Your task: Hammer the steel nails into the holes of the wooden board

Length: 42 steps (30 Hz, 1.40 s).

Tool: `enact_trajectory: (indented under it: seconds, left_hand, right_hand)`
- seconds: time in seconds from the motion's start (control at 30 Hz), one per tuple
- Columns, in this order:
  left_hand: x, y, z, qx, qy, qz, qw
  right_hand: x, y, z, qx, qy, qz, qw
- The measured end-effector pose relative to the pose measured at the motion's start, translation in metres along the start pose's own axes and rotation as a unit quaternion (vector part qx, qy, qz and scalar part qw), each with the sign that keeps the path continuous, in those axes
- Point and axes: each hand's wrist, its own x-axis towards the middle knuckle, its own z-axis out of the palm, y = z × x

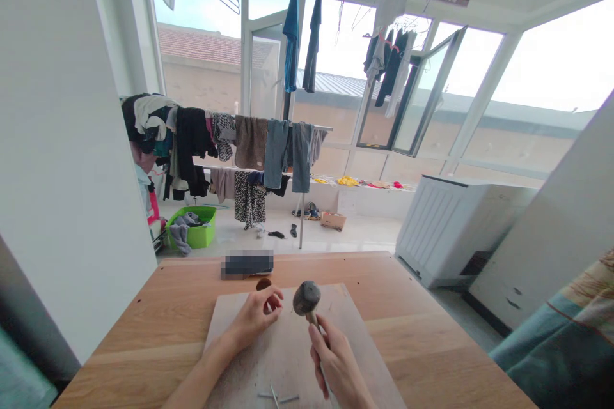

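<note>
My right hand grips the handle of a mallet, whose dark head is raised above a pale board. Over the same board, to the left of the mallet head, my left hand has its fingers curled, thumb and fingertips close together. Whatever may be pinched there is too small to make out. Several thin metal nails lie crossed on the near part of the board. Just behind my left hand is a small round brown object, partly covered by the fingers.
The board lies on a wooden table. A dark box-like object, partly blurred out, lies at the far edge. Beyond stand a laundry-laden drying rack, a green basket and a white appliance. A curtain hangs at right.
</note>
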Motion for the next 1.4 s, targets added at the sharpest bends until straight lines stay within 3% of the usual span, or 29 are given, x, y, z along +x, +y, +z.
enact_trajectory:
  seconds: [0.4, 0.63, 0.73, 0.83, 0.9, 1.0, 1.1, 1.2, 1.33, 1.4]
  left_hand:
    - [0.002, 0.000, 0.000, -0.015, 0.011, 0.044, 0.999]
    - [0.001, 0.006, -0.011, 0.015, -0.027, 0.016, 0.999]
    - [-0.004, 0.022, -0.028, 0.099, -0.056, -0.001, 0.994]
    - [-0.014, 0.054, -0.037, 0.182, -0.150, 0.005, 0.972]
    - [-0.022, 0.074, -0.028, 0.224, -0.216, 0.017, 0.950]
    - [-0.035, 0.088, 0.002, 0.273, -0.286, 0.036, 0.918]
    - [-0.044, 0.081, 0.034, 0.291, -0.286, 0.086, 0.909]
    - [-0.045, 0.075, 0.043, 0.296, -0.266, 0.118, 0.910]
    - [-0.031, 0.073, 0.016, 0.215, -0.263, 0.068, 0.938]
    - [-0.020, 0.065, -0.005, 0.156, -0.225, 0.026, 0.961]
  right_hand:
    - [0.014, -0.008, 0.027, -0.021, -0.038, -0.017, 0.999]
    - [0.012, -0.003, 0.028, -0.010, -0.038, -0.012, 0.999]
    - [0.009, -0.005, 0.022, 0.000, -0.026, -0.009, 1.000]
    - [0.007, -0.008, 0.012, 0.012, -0.004, -0.016, 1.000]
    - [0.007, -0.010, 0.006, 0.021, 0.010, -0.026, 0.999]
    - [0.007, -0.012, -0.001, 0.031, 0.024, -0.036, 0.999]
    - [0.006, -0.014, -0.006, 0.038, 0.032, -0.039, 0.998]
    - [0.005, -0.014, -0.007, 0.044, 0.035, -0.041, 0.998]
    - [0.003, -0.014, -0.007, 0.051, 0.037, -0.041, 0.997]
    - [0.003, -0.013, -0.005, 0.055, 0.037, -0.039, 0.997]
